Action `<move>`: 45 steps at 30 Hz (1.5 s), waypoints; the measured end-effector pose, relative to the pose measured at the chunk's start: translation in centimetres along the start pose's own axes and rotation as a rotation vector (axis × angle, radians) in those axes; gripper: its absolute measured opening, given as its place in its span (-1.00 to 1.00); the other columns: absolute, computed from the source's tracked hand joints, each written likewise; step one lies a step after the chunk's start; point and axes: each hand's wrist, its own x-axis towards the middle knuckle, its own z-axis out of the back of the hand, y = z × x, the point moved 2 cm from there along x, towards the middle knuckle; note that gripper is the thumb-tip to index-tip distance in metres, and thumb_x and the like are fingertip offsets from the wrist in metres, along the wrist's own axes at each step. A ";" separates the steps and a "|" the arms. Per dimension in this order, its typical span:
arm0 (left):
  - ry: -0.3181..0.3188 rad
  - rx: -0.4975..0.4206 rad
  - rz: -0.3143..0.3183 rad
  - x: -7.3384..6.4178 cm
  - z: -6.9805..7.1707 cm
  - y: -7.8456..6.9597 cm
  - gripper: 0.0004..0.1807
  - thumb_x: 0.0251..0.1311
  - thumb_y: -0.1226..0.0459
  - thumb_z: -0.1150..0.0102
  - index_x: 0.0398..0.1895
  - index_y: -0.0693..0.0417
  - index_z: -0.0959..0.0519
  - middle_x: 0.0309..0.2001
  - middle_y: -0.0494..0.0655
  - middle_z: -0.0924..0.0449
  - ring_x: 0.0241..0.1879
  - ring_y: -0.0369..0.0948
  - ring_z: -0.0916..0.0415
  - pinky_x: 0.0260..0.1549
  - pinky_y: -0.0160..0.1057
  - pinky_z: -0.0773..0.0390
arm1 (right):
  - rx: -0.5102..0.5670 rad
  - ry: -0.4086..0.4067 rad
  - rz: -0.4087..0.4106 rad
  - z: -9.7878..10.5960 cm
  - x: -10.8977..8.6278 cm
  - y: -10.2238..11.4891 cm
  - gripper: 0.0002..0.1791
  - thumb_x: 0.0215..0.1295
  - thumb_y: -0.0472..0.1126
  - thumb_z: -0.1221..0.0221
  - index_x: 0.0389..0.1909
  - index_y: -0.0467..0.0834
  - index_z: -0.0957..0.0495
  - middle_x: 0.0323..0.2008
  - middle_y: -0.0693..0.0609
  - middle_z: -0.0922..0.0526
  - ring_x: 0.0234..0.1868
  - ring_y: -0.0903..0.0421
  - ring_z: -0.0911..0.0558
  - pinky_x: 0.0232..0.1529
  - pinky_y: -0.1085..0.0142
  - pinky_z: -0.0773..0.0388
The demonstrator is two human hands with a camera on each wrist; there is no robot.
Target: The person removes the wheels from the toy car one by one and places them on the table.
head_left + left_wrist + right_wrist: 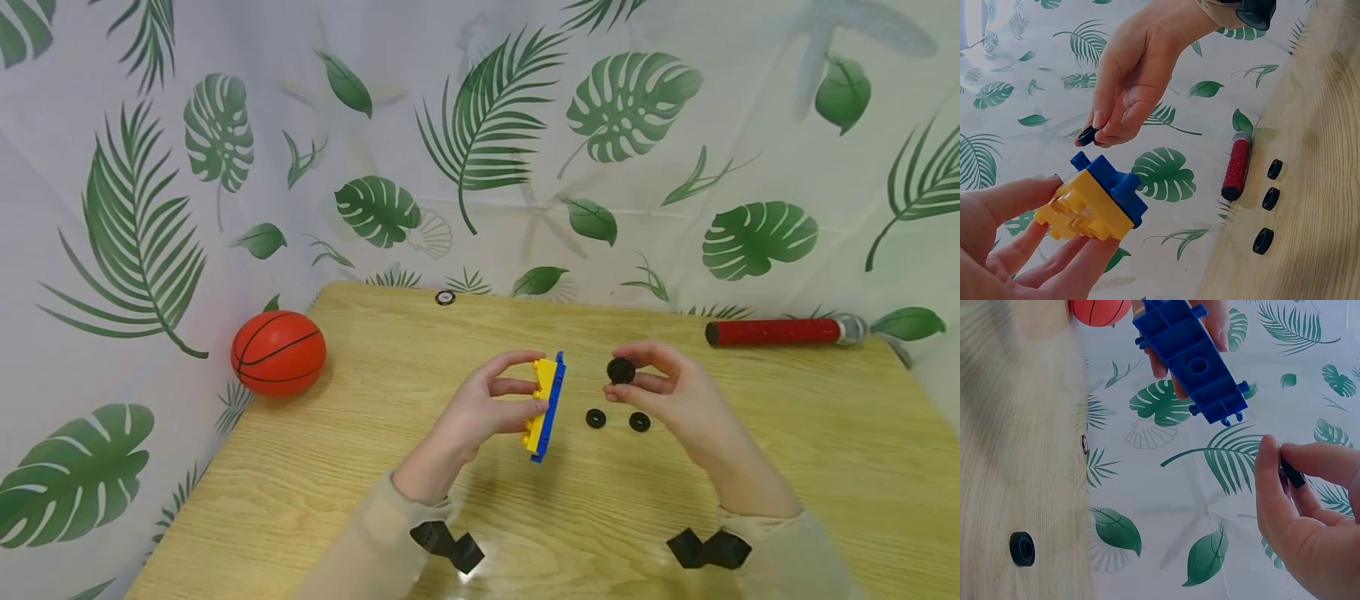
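Note:
My left hand [480, 410] grips a toy car body of yellow and blue building blocks [546, 407], tilted on its side above the table. Its blue underside [1192, 359], with short axle pegs along the edges, faces my right hand in the right wrist view. Between thumb and fingertips, my right hand [678, 396] pinches a small black toy wheel [621, 371], a short gap away from the blocks. Loose black wheels lie on the table below the hands, one to the left [596, 418] and one to the right [640, 422]; the left wrist view shows a third wheel [1263, 240].
An orange-red toy basketball [278, 353] sits at the table's left edge. A red microphone [783, 332] lies at the back right. Near the back edge is a small round black-and-white disc [445, 297]. Leaf-patterned cloth [510, 250] hangs behind the wooden table [360, 400].

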 end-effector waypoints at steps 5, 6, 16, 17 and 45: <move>-0.008 0.005 -0.004 0.0 0.6 0.2 -0.39 0.18 0.37 -0.34 0.30 -0.19 -0.47 0.08 0.14 -0.61 -0.18 -0.14 -0.69 -0.24 -0.17 -0.72 | 0.002 -0.014 0.005 0.4 -0.1 0.1 -0.66 0.33 -0.36 -0.23 0.06 -0.01 -0.49 -0.12 0.11 -0.51 -0.18 0.28 -0.73 -0.10 0.42 -0.67; -0.012 0.008 -0.005 -0.1 0.7 0.2 -0.39 0.19 0.37 -0.34 0.30 -0.19 -0.47 0.08 0.14 -0.61 -0.18 -0.14 -0.69 -0.23 -0.17 -0.73 | 0.002 -0.014 0.013 0.5 -0.1 0.0 -0.66 0.33 -0.36 -0.23 0.05 0.00 -0.50 -0.13 0.12 -0.52 -0.19 0.28 -0.73 -0.11 0.42 -0.67; -0.021 0.009 0.008 -0.2 1.2 0.6 -0.40 0.18 0.36 -0.35 0.30 -0.18 -0.47 0.07 0.14 -0.61 -0.22 -0.14 -0.69 -0.24 -0.16 -0.73 | 0.050 -0.041 0.049 1.5 -0.6 -0.6 -0.61 0.28 -0.43 -0.24 -0.02 0.09 -0.55 -0.22 0.21 -0.60 -0.21 0.32 -0.72 -0.15 0.47 -0.66; -0.022 0.008 0.009 -0.2 1.2 0.6 -0.40 0.18 0.36 -0.35 0.30 -0.18 -0.47 0.07 0.14 -0.61 -0.22 -0.14 -0.69 -0.24 -0.16 -0.73 | 0.047 -0.045 0.044 1.7 -0.6 -0.7 -0.61 0.29 -0.43 -0.24 -0.02 0.10 -0.55 -0.21 0.22 -0.60 -0.20 0.33 -0.72 -0.14 0.48 -0.65; -0.028 0.029 0.009 -0.4 1.6 0.5 -0.41 0.19 0.36 -0.34 0.29 -0.20 -0.47 0.08 0.14 -0.61 -0.16 -0.13 -0.69 -0.20 -0.15 -0.73 | 0.129 -0.121 -0.009 7.4 -2.3 -4.2 -0.51 0.28 -0.51 -0.19 -0.03 0.17 -0.60 -0.22 0.29 -0.67 -0.20 0.38 -0.70 -0.19 0.56 -0.61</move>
